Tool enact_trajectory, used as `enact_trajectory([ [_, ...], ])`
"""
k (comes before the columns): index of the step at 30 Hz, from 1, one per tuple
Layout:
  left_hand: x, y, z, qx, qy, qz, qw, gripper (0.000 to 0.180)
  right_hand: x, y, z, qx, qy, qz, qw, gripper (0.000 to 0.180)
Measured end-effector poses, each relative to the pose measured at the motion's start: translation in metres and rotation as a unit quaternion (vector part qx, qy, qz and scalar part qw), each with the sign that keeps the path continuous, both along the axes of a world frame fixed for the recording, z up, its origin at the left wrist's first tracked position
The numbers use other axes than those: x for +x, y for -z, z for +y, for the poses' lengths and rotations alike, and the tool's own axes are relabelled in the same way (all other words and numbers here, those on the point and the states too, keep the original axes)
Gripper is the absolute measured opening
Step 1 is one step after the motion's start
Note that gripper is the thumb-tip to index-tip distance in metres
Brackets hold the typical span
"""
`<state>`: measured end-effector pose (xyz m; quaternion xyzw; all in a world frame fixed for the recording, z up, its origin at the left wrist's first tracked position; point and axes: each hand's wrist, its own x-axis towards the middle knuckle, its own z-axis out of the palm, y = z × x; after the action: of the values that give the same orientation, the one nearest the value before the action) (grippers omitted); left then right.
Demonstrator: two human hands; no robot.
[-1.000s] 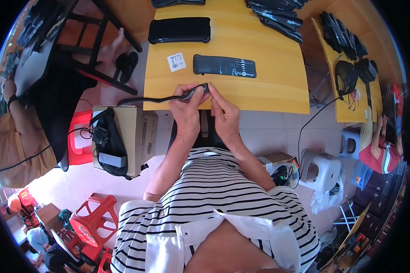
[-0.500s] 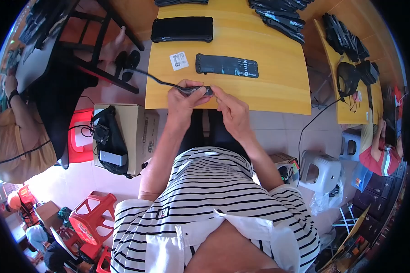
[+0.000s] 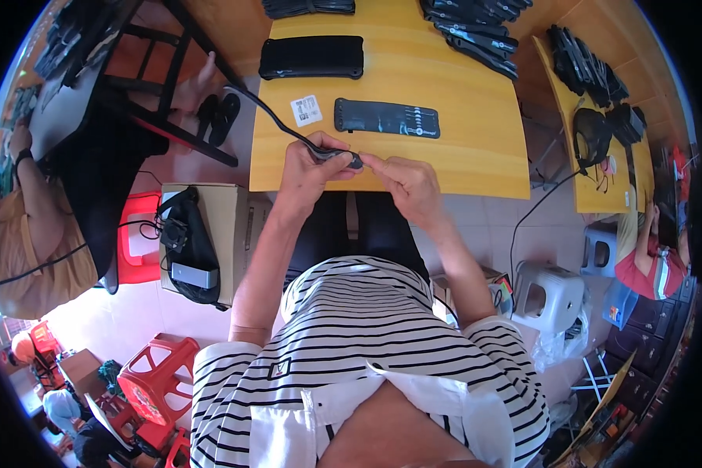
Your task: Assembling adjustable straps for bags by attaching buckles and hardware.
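Note:
Over the near edge of the yellow table, my left hand (image 3: 308, 170) is closed around a long, narrow black strap (image 3: 269, 117). The strap's length runs up and left from the fist, past the table's side. Its dark, rounded end (image 3: 356, 161) pokes out between thumb and forefinger. At that end my right hand (image 3: 409, 186) is closed in a pinch, thumb and forefinger at the tip, other fingers curled. Just beyond my hands lies a flat black band (image 3: 386, 118) with pale printing. A white label (image 3: 306, 110) sits to its left.
A black padded piece (image 3: 311, 57) lies farther back on the table (image 3: 476, 168). Stacked black bands (image 3: 476, 35) fill the far right corner. Left of the table stands a cardboard box (image 3: 225, 226) with a black bag (image 3: 191, 242); a grey stool (image 3: 550, 288) is at the right.
The strap's free length has swung upward and now slants more steeply. My right hand has shifted slightly right and nearer me, and the strap's end has dipped a little.

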<state>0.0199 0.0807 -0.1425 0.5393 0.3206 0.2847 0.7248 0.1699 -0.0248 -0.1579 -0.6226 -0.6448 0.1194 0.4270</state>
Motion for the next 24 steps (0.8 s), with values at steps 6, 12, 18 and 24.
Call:
enact_trajectory([
  [6, -0.007, 0.000, 0.020, -0.087, 0.103, 0.068, 0.989, 0.015, 0.011, -0.014, 0.007, -0.099, -0.069, -0.025, 0.992, 0.021],
  [12, -0.013, -0.001, 0.036, -0.109, 0.162, 0.102, 0.975, 0.016, -0.009, -0.012, 0.004, -0.072, -0.034, 0.002, 0.997, 0.026],
  [18, -0.020, 0.001, 0.044, -0.140, 0.192, 0.125, 0.963, 0.017, -0.014, -0.006, 0.006, -0.039, -0.078, 0.041, 0.995, 0.024],
  [24, -0.029, -0.004, 0.038, -0.135, 0.137, 0.092, 0.977, 0.021, -0.031, 0.004, 0.011, -0.049, -0.047, 0.169, 0.983, 0.024],
])
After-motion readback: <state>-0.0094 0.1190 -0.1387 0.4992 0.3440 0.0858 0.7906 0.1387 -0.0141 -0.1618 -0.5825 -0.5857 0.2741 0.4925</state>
